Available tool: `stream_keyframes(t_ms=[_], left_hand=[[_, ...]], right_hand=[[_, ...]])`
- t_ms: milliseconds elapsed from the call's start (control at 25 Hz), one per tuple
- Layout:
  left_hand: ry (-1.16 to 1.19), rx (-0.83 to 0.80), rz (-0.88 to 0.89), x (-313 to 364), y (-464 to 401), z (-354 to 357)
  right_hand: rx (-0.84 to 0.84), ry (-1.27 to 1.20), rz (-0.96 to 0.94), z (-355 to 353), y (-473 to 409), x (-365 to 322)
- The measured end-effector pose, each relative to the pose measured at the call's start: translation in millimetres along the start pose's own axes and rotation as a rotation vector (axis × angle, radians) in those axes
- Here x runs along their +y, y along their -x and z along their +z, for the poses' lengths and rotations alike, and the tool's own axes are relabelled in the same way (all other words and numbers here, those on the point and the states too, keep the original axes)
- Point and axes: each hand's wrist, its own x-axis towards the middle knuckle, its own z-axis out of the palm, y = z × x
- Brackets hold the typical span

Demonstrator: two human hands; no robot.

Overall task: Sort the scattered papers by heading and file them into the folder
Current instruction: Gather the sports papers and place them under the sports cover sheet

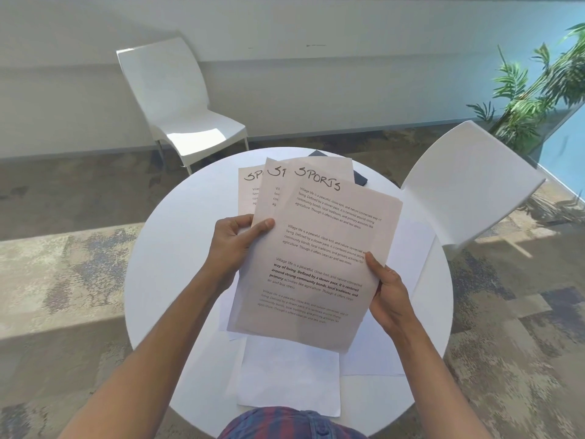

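Note:
I hold up a fan of three printed sheets (319,248), each headed "SPORTS" in handwriting, above the round white table (158,280). My left hand (235,245) pinches their left edge, thumb on the front sheet. My right hand (387,289) grips the lower right edge. A dark folder (359,177) lies at the table's far side, mostly hidden behind the sheets. More white papers (288,378) lie flat on the table under my hands; their headings are not visible.
Two white plastic chairs stand around the table, one (180,103) far left by the wall, one (468,185) close on the right. A green plant (538,90) grows at the far right. The floor is patterned carpet.

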Motion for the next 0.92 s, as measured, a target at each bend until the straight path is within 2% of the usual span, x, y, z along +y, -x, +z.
stream_keyframes(t_ms=[120, 240, 640, 920], left_hand=[[-0.014, -0.009, 0.025, 0.7, 1.1, 1.4], [0.018, 0.005, 0.050, 2.2, 2.1, 4.2], [0.050, -0.012, 0.061, -1.2, 2.0, 10.1], [0.048, -0.026, 0.087, -0.4, 0.4, 8.4]], right_hand=[[0.030, 0.000, -0.043, 1.7, -1.1, 1.6], [0.146, -0.007, -0.117, 2.7, -4.1, 4.4], [0.300, -0.047, -0.199, 11.2, -5.0, 9.4], [0.325, -0.116, -0.132, 9.4, -4.3, 10.6]])
